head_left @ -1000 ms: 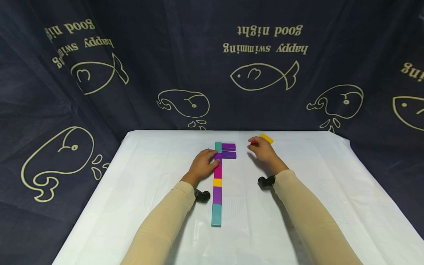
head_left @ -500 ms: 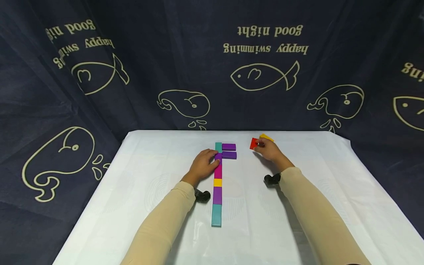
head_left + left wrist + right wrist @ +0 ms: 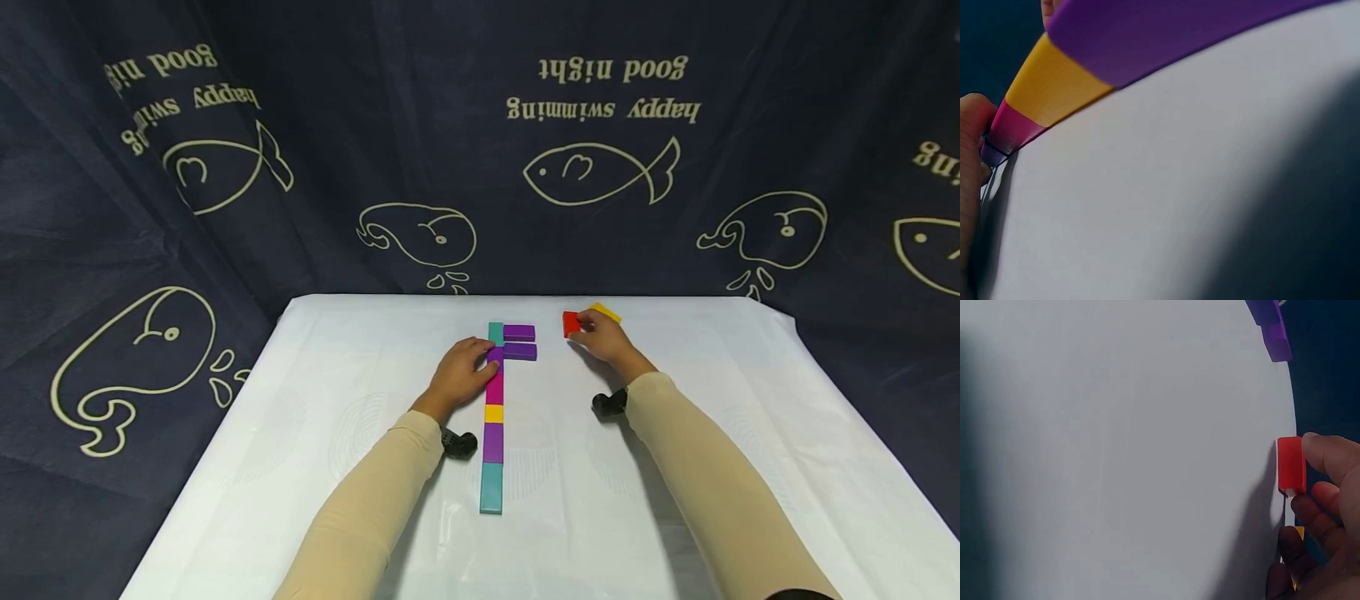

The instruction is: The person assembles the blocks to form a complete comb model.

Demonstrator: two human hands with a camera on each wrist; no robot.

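A line of coloured blocks runs away from me: a teal block (image 3: pixel 491 489), a purple block (image 3: pixel 492 442), a yellow block (image 3: pixel 493 413), a magenta block (image 3: pixel 494 389), another purple block and a far teal block (image 3: pixel 496 333). My left hand (image 3: pixel 457 372) rests beside the line, its thumb and a finger touching the far purple block (image 3: pixel 495 356). Two more purple blocks (image 3: pixel 519 333) lie sideways against the line's far right side. To their right, my right hand (image 3: pixel 604 335) pinches a red block (image 3: pixel 1291 464) between thumb and fingers, near the tabletop.
A yellow block (image 3: pixel 606 312) lies behind my right hand, partly hidden by it. White cloth (image 3: pixel 375 533) covers the table, and a dark printed curtain (image 3: pixel 420 125) stands beyond its far edge. Each wrist wears a black camera (image 3: pixel 459 444).
My right hand first shifted right, then slightly back left; the red block, mostly hidden by the fingers a second ago, is turned and plainly visible. My left hand and the line of blocks stay put.
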